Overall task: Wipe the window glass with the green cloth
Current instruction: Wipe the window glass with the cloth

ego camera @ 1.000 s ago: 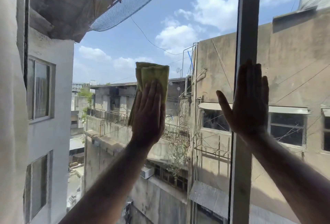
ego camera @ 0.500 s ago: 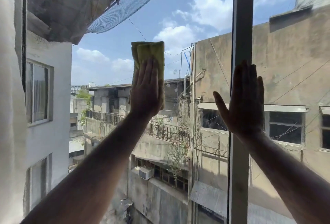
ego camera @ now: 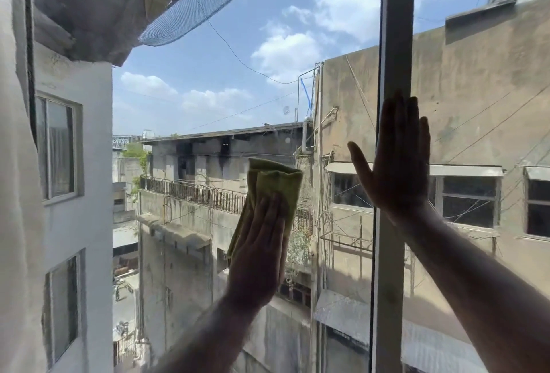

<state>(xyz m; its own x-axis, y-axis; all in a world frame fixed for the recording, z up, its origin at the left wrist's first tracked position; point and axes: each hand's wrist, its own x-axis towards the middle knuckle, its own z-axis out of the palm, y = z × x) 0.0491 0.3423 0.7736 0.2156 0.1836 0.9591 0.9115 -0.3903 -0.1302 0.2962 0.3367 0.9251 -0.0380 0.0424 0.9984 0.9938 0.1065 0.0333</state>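
A folded green cloth (ego camera: 276, 185) lies flat against the window glass (ego camera: 208, 90), a little below the middle of the pane. My left hand (ego camera: 257, 253) presses it onto the glass with a flat palm and fingers pointing up; the cloth's upper part sticks out above the fingertips. My right hand (ego camera: 395, 164) rests flat, fingers up and thumb spread, against the upright window frame (ego camera: 397, 30) to the right of the cloth. It holds nothing.
A pale curtain or wall edge (ego camera: 15, 194) borders the pane on the left. Through the glass I see concrete buildings, a railing, netting overhead and sky. A second pane lies right of the frame.
My left hand slid the cloth up the glass, then down and slightly right to a lower spot. My right hand stayed on the frame.
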